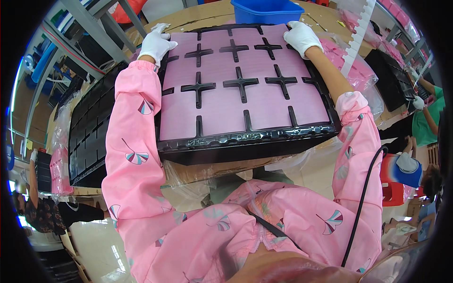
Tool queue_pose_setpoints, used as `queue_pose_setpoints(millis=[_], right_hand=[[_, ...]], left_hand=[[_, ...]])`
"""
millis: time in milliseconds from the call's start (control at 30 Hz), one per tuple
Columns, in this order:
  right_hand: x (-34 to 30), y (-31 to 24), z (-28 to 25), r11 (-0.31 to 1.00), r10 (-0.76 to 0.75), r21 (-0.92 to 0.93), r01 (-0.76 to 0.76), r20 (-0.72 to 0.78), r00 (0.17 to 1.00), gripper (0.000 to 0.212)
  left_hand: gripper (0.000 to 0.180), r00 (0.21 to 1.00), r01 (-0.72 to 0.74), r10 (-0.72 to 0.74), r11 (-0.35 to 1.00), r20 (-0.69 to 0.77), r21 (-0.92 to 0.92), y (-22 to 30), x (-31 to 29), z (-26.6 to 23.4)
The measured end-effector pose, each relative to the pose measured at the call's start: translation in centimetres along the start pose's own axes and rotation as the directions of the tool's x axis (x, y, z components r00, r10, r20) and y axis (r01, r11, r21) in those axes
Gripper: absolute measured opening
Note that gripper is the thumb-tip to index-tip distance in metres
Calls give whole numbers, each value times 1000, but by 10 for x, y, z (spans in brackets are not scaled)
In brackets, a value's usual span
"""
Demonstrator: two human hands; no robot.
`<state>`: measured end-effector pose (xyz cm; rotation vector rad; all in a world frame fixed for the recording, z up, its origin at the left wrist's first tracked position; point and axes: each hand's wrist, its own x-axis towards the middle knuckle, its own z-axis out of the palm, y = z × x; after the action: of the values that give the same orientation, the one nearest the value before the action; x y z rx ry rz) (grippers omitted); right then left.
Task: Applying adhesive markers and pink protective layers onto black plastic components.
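Observation:
In front of me lies a wide black plastic tray (245, 137) on a deep black stack or box. Pink foam sheeting (219, 101) covers most of its top, and rows of black cross-shaped ribs (240, 83) show among it. Both my hands wear white gloves. My left hand (156, 45) grips the far left corner, its thumb over the rim and its other fingers partly hidden. At the far right corner my right hand (303, 37) has its fingers bent over the edge of the tray.
A blue bin (267, 12) stands on the table (203, 16) behind the tray. Another black tray stack (89, 127) is at the left, beside a grey metal frame (82, 42). Pink sheets in clear plastic (351, 70) lie at the right. Other people work at both sides.

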<state>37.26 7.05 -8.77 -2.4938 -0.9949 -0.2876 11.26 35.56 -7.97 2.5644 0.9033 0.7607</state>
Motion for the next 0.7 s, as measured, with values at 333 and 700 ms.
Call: queue_pose_setpoints(millis=[333,700], right_hand=[[0,-4,-9,997,28,-69,-24,58,998,37],[-23,10,-17,935,-350,-77,345,-74,934,31]], left_hand=[[72,999,-48,50,991,-13,128,-5,5,5],[42,877,-454,471,876,-91,165,12,-44,-19]])
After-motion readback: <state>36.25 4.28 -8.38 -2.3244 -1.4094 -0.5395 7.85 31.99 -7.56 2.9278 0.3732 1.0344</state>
